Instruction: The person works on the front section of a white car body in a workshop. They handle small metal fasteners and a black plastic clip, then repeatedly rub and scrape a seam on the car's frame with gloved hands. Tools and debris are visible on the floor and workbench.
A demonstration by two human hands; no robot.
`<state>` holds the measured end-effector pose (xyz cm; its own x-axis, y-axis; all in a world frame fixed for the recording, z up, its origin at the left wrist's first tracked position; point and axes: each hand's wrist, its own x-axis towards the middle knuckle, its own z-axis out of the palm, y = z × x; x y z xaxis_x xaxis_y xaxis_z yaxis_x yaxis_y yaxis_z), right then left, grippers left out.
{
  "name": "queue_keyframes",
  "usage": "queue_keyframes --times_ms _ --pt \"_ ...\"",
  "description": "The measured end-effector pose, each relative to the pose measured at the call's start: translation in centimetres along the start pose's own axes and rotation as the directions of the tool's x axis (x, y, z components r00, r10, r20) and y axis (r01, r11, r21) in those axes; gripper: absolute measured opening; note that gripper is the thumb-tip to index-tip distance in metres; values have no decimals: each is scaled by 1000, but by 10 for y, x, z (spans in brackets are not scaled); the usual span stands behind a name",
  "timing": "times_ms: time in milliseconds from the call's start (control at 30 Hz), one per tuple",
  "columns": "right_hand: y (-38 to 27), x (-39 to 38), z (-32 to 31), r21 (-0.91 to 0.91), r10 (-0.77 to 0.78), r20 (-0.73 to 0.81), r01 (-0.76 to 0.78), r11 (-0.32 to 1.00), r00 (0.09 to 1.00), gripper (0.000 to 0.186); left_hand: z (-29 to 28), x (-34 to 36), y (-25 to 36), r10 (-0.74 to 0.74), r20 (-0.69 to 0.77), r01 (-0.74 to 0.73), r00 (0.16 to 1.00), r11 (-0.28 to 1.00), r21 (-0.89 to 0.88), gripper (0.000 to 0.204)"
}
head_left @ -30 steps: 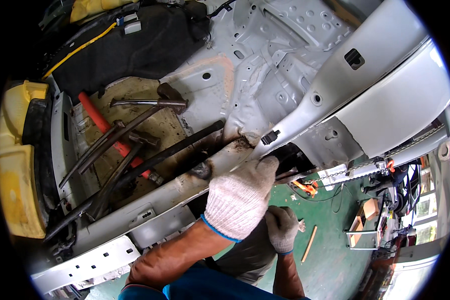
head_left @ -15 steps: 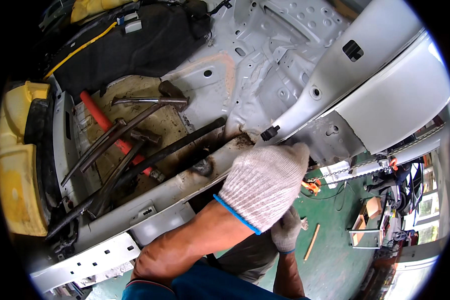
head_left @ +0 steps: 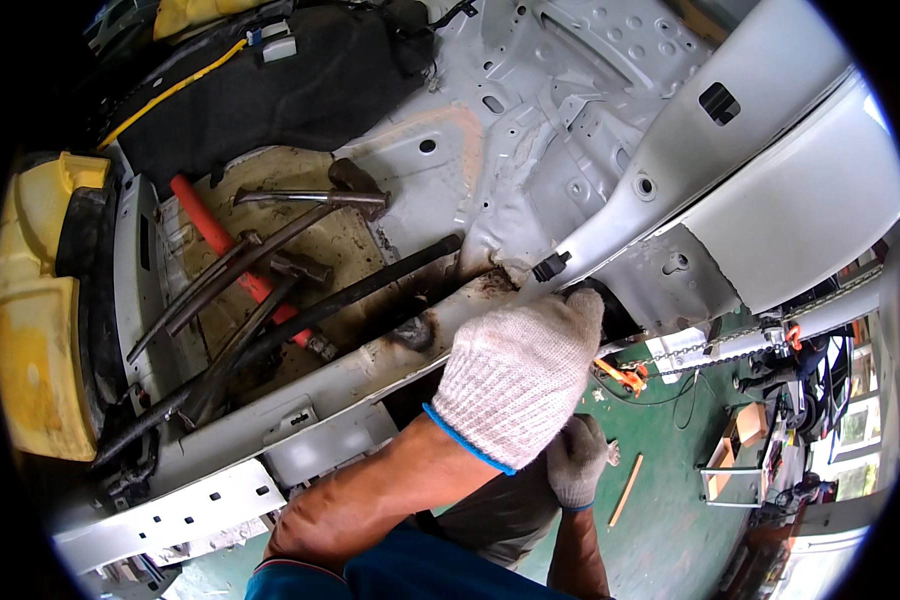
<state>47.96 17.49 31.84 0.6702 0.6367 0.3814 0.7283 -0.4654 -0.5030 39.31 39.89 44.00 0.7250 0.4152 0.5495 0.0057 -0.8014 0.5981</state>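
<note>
My left hand [head_left: 520,380], in a whitish knit glove with a blue cuff, is at the outer edge of the grey car sill [head_left: 370,370]. Its back faces up and its fingers curl down out of sight, closed on something I cannot make out. A dark opening [head_left: 615,310] in the bodywork lies just beyond its knuckles. Lower and to the right, my right hand [head_left: 575,465], gloved alike, is bent into a closed shape beside the left wrist. What it holds, if anything, is hidden. A small black clip [head_left: 550,266] sits on the body above my left hand.
Hammers [head_left: 355,198], a red bar [head_left: 205,220] and a long black bar [head_left: 370,280] lie on the car's bare floor pan. Yellow foam [head_left: 40,370] stands at the left. Chains [head_left: 710,350] with an orange hook [head_left: 625,377] stretch at right. A wooden strip [head_left: 625,490] lies on the green floor.
My left hand has drawn slightly toward the lower left, showing more of the dark opening. The whole view has shifted a little. My right hand stays nearly in place.
</note>
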Motion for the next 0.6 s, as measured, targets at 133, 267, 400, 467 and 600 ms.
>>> queue_keyframes --times_ms 133,267,400,467,600 --pt "3 -1 -1 -2 8 11 -8 1000 1000 15 0 12 -3 85 -34 -86 996 996 -21 17" --pt "3 -2 3 28 -1 -3 1 1000 1000 15 -1 17 -4 115 -23 -116 993 993 -5 9" --pt "5 -3 3 21 14 -8 -14 1000 1000 16 6 3 -11 73 18 -73 997 997 -23 8" --pt "7 -3 2 23 23 -18 -23 999 1000 16 10 -20 -15 -36 36 36 999 999 -7 15" --pt "-1 0 4 23 58 -26 -58 998 998 15 79 -90 -53 -223 63 216 973 971 105 37"
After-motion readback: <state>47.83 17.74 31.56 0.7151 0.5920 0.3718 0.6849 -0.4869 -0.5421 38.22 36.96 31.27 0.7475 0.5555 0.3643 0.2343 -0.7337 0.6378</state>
